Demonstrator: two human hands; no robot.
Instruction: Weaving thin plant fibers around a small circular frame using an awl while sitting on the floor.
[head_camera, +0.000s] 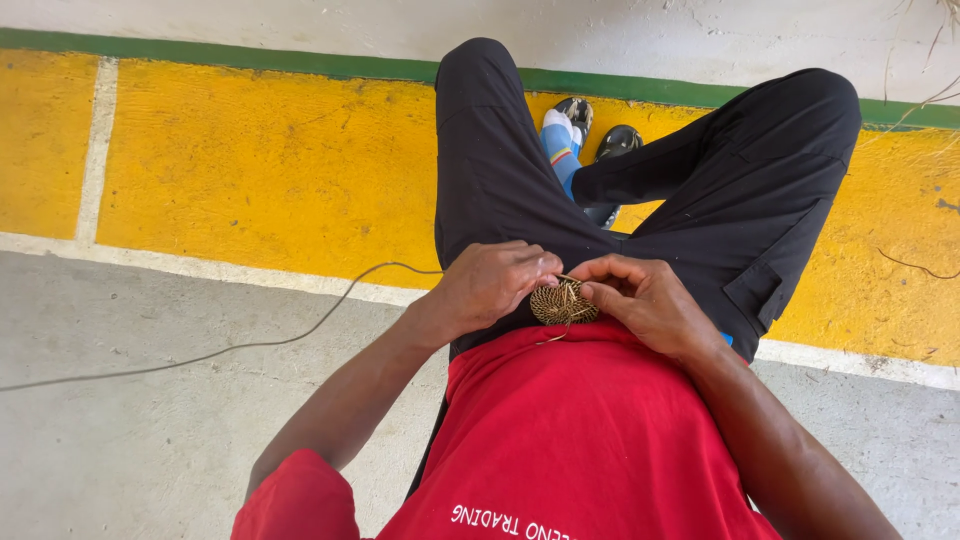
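A small round woven disc (562, 302) of tan straw rests on my lap, just above the hem of my red shirt (580, 430). My left hand (492, 283) pinches its left edge with the fingers closed. My right hand (645, 298) grips its right edge between thumb and fingers. A long thin fibre strand (230, 347) trails from the disc out to the left across the floor. I sit with my legs in black trousers (500, 170) stretched forward.
A yellow painted floor (260, 170) with white lines and a green border lies ahead. Grey concrete (130, 440) spreads to the left and right. My feet in blue socks and dark sandals (590, 135) rest near the green stripe.
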